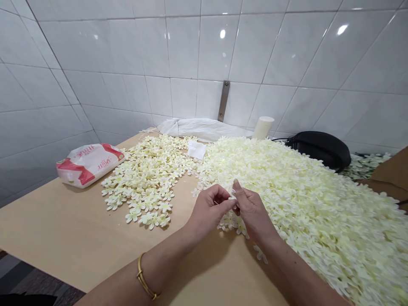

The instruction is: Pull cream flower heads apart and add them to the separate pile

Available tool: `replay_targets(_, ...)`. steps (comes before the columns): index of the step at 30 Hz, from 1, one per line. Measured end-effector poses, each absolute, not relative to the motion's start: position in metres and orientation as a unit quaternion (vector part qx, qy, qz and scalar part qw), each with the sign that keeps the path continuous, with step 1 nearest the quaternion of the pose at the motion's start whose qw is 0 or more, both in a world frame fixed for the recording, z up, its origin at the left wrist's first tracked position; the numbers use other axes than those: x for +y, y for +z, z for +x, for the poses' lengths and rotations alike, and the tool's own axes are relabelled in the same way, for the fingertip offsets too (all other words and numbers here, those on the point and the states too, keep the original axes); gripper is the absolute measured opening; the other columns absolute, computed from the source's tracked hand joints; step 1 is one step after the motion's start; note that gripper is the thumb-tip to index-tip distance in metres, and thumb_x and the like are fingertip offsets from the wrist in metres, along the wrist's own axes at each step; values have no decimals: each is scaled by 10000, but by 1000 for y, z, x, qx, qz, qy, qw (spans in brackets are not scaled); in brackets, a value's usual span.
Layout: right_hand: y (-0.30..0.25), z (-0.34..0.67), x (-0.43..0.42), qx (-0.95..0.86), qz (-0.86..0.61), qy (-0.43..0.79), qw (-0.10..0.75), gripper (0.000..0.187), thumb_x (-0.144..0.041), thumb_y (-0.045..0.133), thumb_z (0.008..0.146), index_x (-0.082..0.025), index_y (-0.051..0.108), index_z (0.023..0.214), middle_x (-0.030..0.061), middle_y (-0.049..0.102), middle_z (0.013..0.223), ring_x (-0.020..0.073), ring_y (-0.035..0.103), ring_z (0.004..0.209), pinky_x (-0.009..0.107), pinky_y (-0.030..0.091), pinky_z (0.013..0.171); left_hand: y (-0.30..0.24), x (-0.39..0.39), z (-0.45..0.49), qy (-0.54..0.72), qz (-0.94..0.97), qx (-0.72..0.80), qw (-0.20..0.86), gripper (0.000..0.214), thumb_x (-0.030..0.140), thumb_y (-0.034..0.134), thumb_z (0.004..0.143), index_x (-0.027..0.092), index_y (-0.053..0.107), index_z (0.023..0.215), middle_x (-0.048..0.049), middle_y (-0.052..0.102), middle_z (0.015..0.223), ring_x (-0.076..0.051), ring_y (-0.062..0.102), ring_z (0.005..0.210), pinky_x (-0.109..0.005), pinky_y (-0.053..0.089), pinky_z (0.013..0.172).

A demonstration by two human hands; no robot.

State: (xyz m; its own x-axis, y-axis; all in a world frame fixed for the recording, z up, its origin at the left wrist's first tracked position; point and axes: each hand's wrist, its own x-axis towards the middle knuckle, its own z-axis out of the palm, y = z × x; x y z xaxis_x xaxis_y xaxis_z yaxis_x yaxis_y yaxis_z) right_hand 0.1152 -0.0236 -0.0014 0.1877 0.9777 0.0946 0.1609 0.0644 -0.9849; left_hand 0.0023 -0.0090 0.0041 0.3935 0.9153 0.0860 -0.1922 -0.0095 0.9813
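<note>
Left hand [207,208] and right hand [254,212] met, fingertips pinched around a small white flower [233,195], probably light, soft and easily creased, best held at its centre, above the desk [95,229] beside a flower heap [287,187].

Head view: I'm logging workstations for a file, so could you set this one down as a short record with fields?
Surface: wooden table against a tiled wall
Hands: left hand and right hand close together, a white blossom at their fingertips; exact grip partly hidden
Worn: gold bangle, left wrist
Right: large heap of pale blossoms
Left: smaller spread of cream blossoms
Far left: red-and-white packet
Behind the large heap: white cylinder, black object
</note>
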Motion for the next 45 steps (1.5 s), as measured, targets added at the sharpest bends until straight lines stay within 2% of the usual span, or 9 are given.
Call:
replay_targets(6,5,120,-25,-531,-628,311,476,491,-588,352,806,-199,412,512,-5,423,480,129,398,459,276,312,466,3,-8,0,476,585,380,535,115,200,544,679,162,511,576,40,447,514,-81,379,495,-214,307,492)
replay_targets(12,7,129,-23,-608,-623,5,492,213,-323,465,796,-176,563,914,118,527,954,243,494,873,367,385,711,6,-2,-6,490,555,412,531,99,207,550,668,160,517,586,28,472,553,-94,422,536,-224,346,527)
replay_targets(17,7,122,-25,-638,-577,190,472,212,-384,481,799,-195,574,795,41,554,772,180,495,704,297,375,602,4,-2,-4,485,552,399,549,115,219,576,652,157,514,577,37,461,537,-84,411,517,-217,329,510)
replay_targets(21,6,122,-25,-578,-568,337,480,315,-456,502,776,-192,467,608,-44,383,534,103,325,497,243,279,471,4,-3,-2,464,546,400,572,151,284,581,670,155,514,629,38,450,546,-81,411,510,-217,332,502)
replay_targets(30,3,117,-25,-550,-602,256,520,467,-533,396,811,-205,265,505,-59,232,482,91,248,465,238,227,433,2,-9,3,420,579,351,605,224,310,585,657,156,456,559,47,415,495,-68,366,484,-213,292,485)
replay_targets(33,5,122,-25,-551,-626,219,507,457,-524,363,828,-197,371,509,-32,355,487,109,336,471,248,279,451,2,-7,2,421,579,372,591,195,273,569,666,158,456,556,44,429,485,-74,389,480,-214,308,488)
replay_targets(36,8,130,-23,-560,-652,84,504,288,-426,427,824,-177,550,749,53,564,757,174,497,670,286,374,577,3,-4,-1,434,565,392,582,192,260,567,669,161,450,553,42,440,479,-76,402,469,-215,320,485)
replay_targets(39,10,133,-22,-574,-637,-4,514,246,-364,414,836,-177,562,894,98,568,947,215,509,864,330,391,701,2,-2,-2,441,558,398,580,195,263,568,671,163,447,557,46,434,471,-78,406,461,-217,323,481)
replay_targets(45,10,126,-25,-609,-594,253,461,258,-423,497,782,-176,560,746,17,545,699,142,460,621,270,375,579,-1,-3,0,450,570,380,573,214,288,569,674,161,437,564,51,407,490,-67,356,472,-213,289,471)
